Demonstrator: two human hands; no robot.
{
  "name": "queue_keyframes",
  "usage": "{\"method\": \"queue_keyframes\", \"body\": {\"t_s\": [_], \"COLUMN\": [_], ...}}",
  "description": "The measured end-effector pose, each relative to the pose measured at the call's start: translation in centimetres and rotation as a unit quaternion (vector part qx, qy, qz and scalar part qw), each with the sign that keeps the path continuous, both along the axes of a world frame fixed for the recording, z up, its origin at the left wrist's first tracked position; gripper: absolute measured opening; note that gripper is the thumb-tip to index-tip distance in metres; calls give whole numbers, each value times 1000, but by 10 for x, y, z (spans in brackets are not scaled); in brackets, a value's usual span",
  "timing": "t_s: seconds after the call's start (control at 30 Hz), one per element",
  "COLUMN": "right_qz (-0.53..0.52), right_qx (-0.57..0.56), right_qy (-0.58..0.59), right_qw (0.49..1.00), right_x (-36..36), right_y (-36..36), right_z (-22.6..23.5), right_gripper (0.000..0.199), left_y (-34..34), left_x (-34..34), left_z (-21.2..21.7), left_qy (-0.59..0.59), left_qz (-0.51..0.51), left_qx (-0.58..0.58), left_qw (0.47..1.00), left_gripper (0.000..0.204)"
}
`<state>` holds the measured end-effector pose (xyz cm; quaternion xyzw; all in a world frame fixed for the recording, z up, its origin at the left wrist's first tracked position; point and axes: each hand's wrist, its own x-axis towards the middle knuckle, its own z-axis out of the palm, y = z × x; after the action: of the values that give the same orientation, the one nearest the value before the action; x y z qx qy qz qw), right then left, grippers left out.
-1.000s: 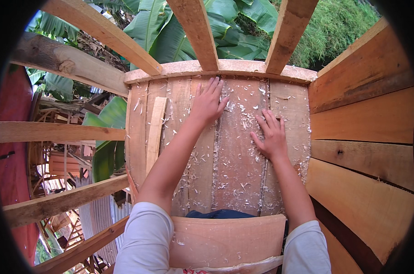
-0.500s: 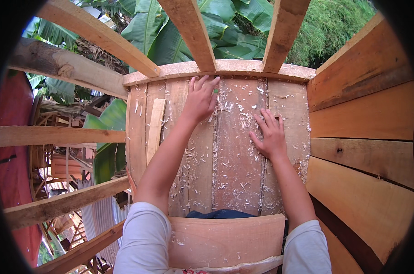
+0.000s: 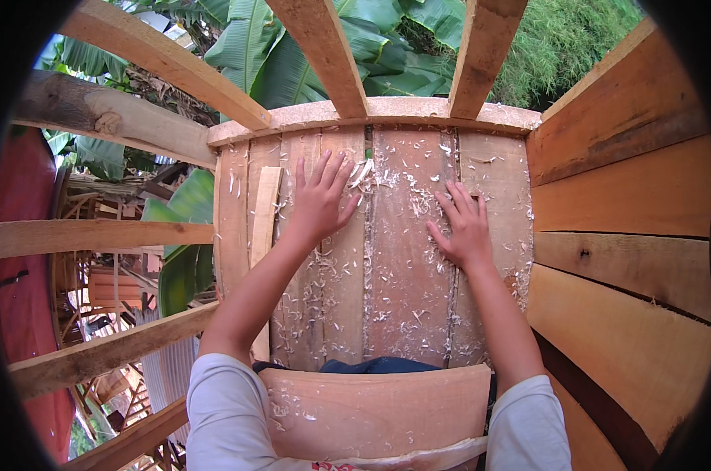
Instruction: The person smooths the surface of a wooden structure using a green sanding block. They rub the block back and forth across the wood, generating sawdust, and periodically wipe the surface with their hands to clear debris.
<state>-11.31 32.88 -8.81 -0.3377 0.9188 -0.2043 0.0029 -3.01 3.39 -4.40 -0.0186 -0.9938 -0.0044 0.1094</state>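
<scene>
An open timber frame stands outdoors in soft daylight. A wall of wide horizontal planks (image 3: 630, 235) closes the right side. Bare rafters (image 3: 324, 55) run overhead, and horizontal rails (image 3: 96, 235) cross the open left side. Banana leaves (image 3: 253, 47) and green bushes (image 3: 563, 47) show beyond. A red sheet (image 3: 18, 259) hangs at far left.

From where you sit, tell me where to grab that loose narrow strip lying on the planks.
Take the narrow strip near its upper end, pinching its long edges from above. It lies flat, just left of the left hand, so that hand is probably the easier grip. The lower end runs beside the forearm.
</scene>
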Motion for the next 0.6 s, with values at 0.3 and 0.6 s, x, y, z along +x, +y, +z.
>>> {"method": "queue_keyframes", "body": {"t_s": [0.3, 0.6], "right_qz": [3, 3], "right_qx": [-2, -2], "right_qy": [-3, 3], "right_qw": [1000, 1000], "right_x": [0, 0], "right_y": [-1, -1], "right_z": [3, 1], "right_gripper": [57, 58], "left_y": [12, 35], "left_x": [-7, -54], "left_z": [-22, -14], "left_qy": [-35, -80], "left_qz": [-4, 95], "left_qx": [-10, 4], "left_qw": [999, 992], "left_gripper": [60, 67]}}
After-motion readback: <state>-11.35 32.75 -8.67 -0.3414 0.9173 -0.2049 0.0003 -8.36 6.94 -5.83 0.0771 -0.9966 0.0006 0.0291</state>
